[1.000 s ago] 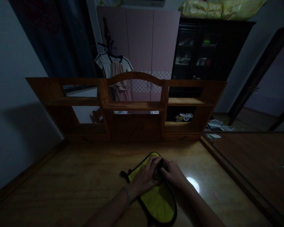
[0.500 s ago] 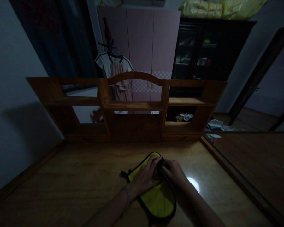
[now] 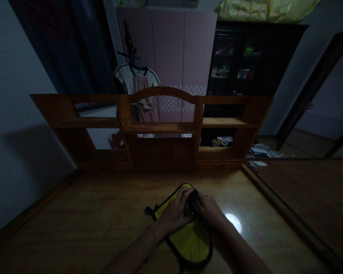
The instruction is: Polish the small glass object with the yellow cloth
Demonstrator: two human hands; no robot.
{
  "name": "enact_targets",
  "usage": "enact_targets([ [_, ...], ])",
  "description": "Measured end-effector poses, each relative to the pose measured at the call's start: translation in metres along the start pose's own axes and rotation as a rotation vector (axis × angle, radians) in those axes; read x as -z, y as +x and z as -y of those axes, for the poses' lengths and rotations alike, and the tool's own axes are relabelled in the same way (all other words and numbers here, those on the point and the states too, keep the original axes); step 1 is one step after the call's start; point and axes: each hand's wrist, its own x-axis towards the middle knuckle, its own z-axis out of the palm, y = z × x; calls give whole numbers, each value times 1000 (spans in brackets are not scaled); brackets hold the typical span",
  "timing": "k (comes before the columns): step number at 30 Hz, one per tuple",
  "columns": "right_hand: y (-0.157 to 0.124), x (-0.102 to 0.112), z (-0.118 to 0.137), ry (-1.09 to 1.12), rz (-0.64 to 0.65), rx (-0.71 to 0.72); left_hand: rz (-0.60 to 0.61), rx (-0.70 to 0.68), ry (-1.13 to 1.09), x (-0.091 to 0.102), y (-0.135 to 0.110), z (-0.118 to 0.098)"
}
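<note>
Left hand [image 3: 175,215] of mine lies flat across the upper half of a yellow pouch [image 3: 192,240] with a black edge, fingertips pressed against a small dark piece [image 3: 190,204] at its top right rim. Whether that hand grips the piece or only rests on it I cannot tell in this dim light. A thin bracelet [image 3: 153,234] sits on its wrist. My right hand [image 3: 210,209] comes in from the other side, fingers curled tight around the same dark piece, so the two hands meet there.

The pouch lies on the wooden desk [image 3: 88,220], near the front edge and right of its middle, with a bright lamp glare [image 3: 233,221] just beside my right hand. Behind, well apart from the pouch, stands a wooden hutch [image 3: 160,127]; some pale clutter [image 3: 223,141] fills its lower right compartment. Past it hang light garments [image 3: 139,82] before a pink wardrobe [image 3: 183,49], beside a dark cabinet [image 3: 246,57]. Any lettering is too dark to read.
</note>
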Motion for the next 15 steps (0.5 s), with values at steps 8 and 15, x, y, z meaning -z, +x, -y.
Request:
enact_targets([
  [8,-3,-1,1,-22,-11,36,35,-5,12,0,0,-2],
  [15,-3,1,1,34,-6,30,43,8,38,0,0,-2],
])
